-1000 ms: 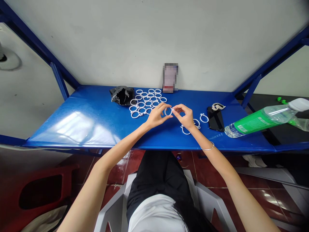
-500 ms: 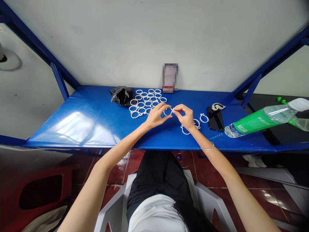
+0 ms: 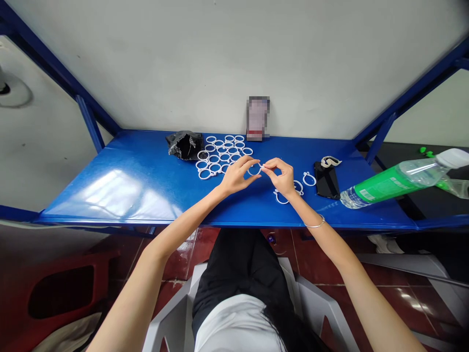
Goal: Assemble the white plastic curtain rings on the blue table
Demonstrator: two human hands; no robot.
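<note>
Both my hands meet over the middle of the blue table [image 3: 128,181], pinching one small white plastic ring [image 3: 254,169] between them. My left hand [image 3: 236,177] grips its left side with thumb and fingers. My right hand [image 3: 281,177] pinches its right side, a thin silver bangle on that wrist. Just behind my left hand lies a neat cluster of several white rings [image 3: 221,154]. A few loose white rings [image 3: 309,179] lie on the table beside and under my right hand.
A crumpled black bag [image 3: 185,144] sits left of the ring cluster. A small card [image 3: 258,118] leans on the wall. A black phone [image 3: 327,180], a beige clip [image 3: 330,161] and a lying green-labelled bottle [image 3: 399,179] are at the right. Blue frame struts flank the table.
</note>
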